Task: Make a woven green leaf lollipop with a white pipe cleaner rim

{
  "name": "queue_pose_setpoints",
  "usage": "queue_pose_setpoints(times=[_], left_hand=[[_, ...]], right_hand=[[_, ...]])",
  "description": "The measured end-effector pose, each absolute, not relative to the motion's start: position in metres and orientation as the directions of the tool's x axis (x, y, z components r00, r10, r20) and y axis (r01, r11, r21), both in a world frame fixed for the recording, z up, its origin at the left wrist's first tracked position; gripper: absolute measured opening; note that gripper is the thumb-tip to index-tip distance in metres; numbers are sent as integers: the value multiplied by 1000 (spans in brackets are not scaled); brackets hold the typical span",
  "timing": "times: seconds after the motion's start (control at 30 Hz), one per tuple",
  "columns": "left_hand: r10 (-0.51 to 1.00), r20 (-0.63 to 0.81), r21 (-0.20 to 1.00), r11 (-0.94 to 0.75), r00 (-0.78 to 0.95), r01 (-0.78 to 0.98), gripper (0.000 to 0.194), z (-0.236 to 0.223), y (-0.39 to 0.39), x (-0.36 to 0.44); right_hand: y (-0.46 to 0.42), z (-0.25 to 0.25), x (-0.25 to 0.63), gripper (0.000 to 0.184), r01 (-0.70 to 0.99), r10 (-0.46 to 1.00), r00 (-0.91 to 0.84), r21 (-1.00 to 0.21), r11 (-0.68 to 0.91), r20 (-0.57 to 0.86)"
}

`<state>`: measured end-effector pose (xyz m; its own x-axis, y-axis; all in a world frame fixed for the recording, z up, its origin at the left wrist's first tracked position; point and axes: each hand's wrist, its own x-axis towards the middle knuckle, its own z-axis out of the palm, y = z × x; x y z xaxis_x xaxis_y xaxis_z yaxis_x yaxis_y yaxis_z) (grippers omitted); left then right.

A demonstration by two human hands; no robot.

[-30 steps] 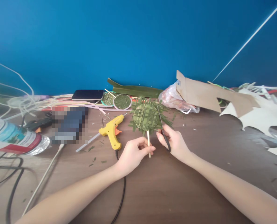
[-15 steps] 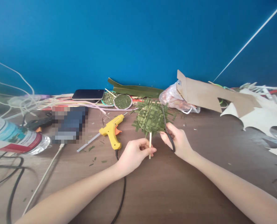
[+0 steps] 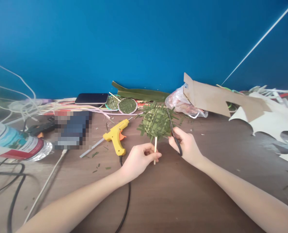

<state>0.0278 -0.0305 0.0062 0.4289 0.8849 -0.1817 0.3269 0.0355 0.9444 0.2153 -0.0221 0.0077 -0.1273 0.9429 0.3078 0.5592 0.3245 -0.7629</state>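
Observation:
Pinched between the fingers of my left hand [image 3: 144, 158] is the pale stick handle of a small round woven-leaf fan [image 3: 157, 123]. The fan stands upright, its green woven face toward me and loose strip ends sticking out all round the edge. My right hand [image 3: 186, 144] is closed on a pair of dark scissors [image 3: 175, 139]. Their blades point up along the fan's right edge, among the strip ends; whether they touch a strip I cannot tell. To the left of the fan lies a yellow glue gun [image 3: 116, 137] with a clear glue stick in its back.
Two round woven fans [image 3: 127, 106] and a long green leaf [image 3: 144, 94] lie by the blue wall. A phone [image 3: 91, 98], a water bottle [image 3: 15, 142] and cables are on the left. A plastic bag [image 3: 182, 102], cardboard [image 3: 214, 97] and cut white sheet [image 3: 270, 113] lie right.
The scissors and my right hand have shifted very slightly at the fan's right edge. My left hand and the fan have moved a touch left.

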Motion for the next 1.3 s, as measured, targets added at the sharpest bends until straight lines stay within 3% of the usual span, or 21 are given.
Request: queue_pose_setpoints(times=[0.83, 1.3], left_hand=[[831, -242, 888, -17, 500, 459, 19, 20, -22, 18], [854, -220, 749, -161, 471, 643, 25, 31, -11, 2]], right_hand=[[-20, 6, 222, 16, 557, 941, -111, -764, 325, 319], [-19, 5, 224, 12, 524, 967, -77, -816, 246, 243]])
